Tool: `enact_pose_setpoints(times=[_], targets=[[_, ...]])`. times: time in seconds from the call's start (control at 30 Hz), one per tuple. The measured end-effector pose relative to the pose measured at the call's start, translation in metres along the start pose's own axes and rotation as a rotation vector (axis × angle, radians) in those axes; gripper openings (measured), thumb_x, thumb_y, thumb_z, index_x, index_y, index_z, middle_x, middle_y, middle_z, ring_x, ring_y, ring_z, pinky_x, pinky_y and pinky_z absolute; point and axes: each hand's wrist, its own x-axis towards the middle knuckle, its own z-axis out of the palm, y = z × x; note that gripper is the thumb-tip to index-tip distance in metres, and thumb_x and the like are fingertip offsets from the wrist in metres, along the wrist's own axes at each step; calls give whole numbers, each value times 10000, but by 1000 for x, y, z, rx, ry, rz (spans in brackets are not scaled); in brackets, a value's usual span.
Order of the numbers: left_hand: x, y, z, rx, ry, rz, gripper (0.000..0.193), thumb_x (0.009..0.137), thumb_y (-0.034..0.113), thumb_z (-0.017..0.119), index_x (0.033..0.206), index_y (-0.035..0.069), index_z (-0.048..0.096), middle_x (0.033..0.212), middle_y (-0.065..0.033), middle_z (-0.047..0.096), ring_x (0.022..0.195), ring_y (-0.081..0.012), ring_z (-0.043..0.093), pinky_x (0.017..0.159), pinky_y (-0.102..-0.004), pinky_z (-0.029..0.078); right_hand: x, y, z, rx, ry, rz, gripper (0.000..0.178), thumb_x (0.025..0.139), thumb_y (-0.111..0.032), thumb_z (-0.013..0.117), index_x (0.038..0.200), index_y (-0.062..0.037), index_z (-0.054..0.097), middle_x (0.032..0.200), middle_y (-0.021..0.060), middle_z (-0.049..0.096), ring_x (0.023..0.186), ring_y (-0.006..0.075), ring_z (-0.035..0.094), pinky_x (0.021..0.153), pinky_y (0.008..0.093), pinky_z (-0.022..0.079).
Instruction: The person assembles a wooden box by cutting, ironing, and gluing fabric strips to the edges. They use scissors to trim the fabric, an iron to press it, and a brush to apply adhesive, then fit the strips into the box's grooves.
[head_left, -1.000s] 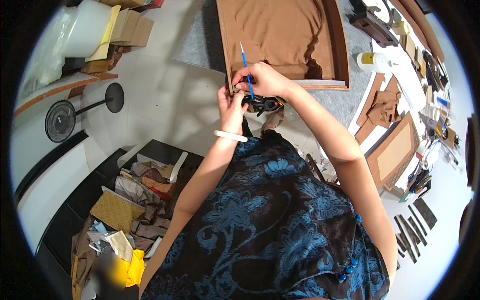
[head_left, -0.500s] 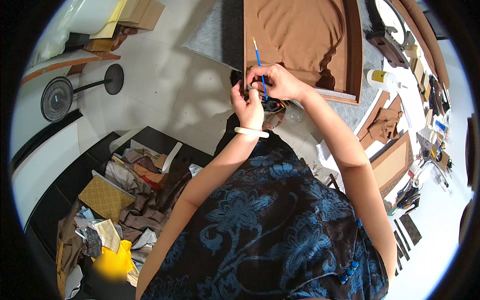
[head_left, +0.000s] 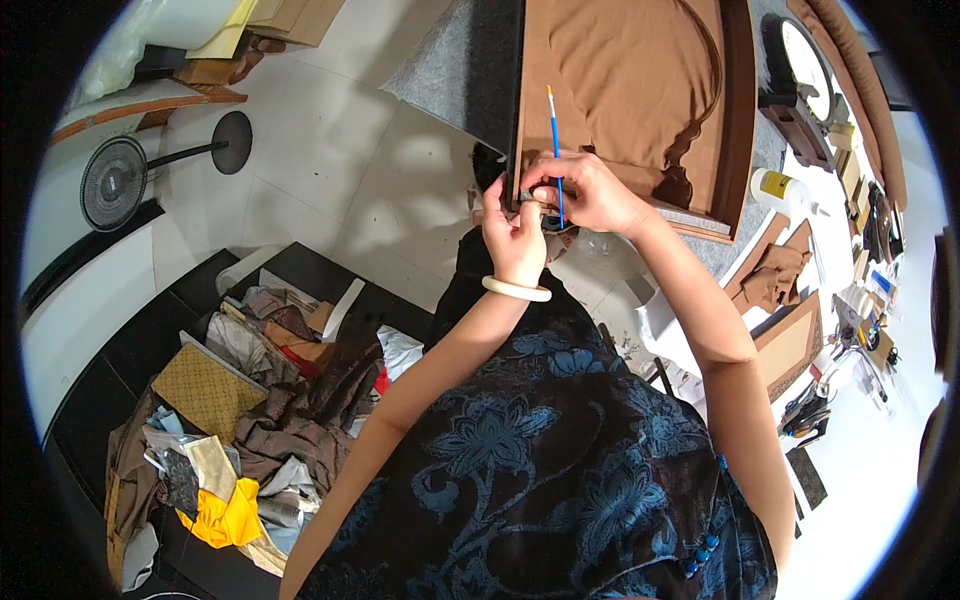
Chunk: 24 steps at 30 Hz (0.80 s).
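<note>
Grip: can't tell for your L hand (head_left: 518, 245), at the brown box's (head_left: 741, 130) near L corner; blue brush (head_left: 555, 130) is held btwn your R hand's (head_left: 597, 195) fingers, same corner. White bottle (head_left: 782, 190) R of box.

brush: blue (head_left: 556, 138) | tray: brown (head_left: 740, 110) | bangle: cream (head_left: 516, 289) | garment: black, blue florals (head_left: 560, 480) | cloth: yellow (head_left: 222, 515)

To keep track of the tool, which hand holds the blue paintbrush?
The right hand: the blue paintbrush sits among its fingers, bristles away from the body. The left hand, with the cream bangle at its wrist, holds no brush.
</note>
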Motion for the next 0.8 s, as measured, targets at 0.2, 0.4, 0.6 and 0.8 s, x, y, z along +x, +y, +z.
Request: enact_pose_setpoints(times=[0.2, 0.4, 0.6, 0.8], targets=[[-2, 11, 0, -10, -22, -30, 477, 930, -75, 543, 1392, -39, 426, 1245, -138, 591, 1073, -151, 616, 910, -285, 545, 3, -3, -4, 36, -9, 10, 171, 824, 79, 655, 964, -19, 658, 830, 139, 640, 750, 342, 624, 698, 396, 503], [-4, 8, -7, -11, -65, -15, 488, 931, -67, 571, 1396, -34, 429, 1236, -117, 601, 1039, -121, 609, 885, -243, 518, 3, -1, -5, 42, -32, 61, 147, 843, 37, 679, 979, -17, 676, 858, 142, 650, 781, 334, 630, 725, 384, 509], [-2, 34, -31, 2, -102, -179, 460, 971, 64, 595, 1399, -14, 448, 1268, -123, 596, 1093, -153, 596, 900, -261, 495, -34, -21, -17, -177, 213, 85, 163, 879, -77, 739, 1013, -3, 682, 998, 125, 708, 956, 267, 682, 845, 361, 515], [9, 66, -57, 362, -236, 162, 234, 959, -50, 567, 1191, -26, 563, 1206, -113, 602, 1155, -168, 575, 976, -305, 502, -147, -73, -51, -616, 1014, 467, 816, 1046, -627, 175, 1145, -28, 720, 1022, 119, 654, 1017, 262, 621, 956, 364, 465]])
